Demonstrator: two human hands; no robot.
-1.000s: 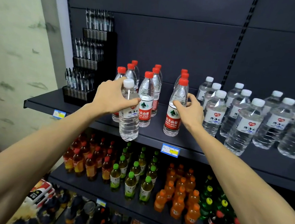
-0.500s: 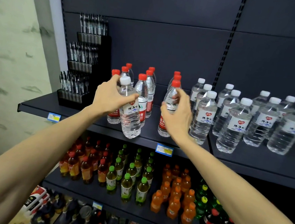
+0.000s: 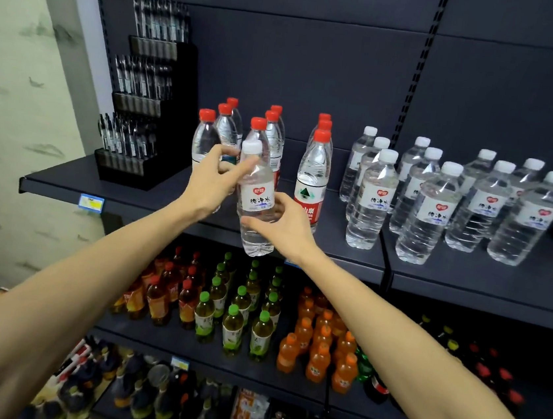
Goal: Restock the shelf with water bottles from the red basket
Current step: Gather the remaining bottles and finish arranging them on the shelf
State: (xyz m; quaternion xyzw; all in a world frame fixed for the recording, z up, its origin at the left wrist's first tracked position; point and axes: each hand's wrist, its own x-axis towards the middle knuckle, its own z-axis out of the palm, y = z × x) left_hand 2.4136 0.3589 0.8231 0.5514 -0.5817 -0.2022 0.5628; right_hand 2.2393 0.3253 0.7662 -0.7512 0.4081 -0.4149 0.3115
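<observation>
Now | water bottle (image 3: 258,200) upright, off shelf (image 3: 350,248) | pinched between both hands' fingers (image 3: 237,174)

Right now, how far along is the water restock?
Done: rows of white-capped bottles and red-capped bottles already stand on the shelf. In hand: one white-capped bottle held in front of the shelf edge, left hand near its neck, right hand at its middle. Left: setting it down; the basket is out of view, so the remaining count is unknown.

Shop: price-tagged shelf (image 3: 204,222) rows of bottled drinks (image 3: 234,321).
</observation>
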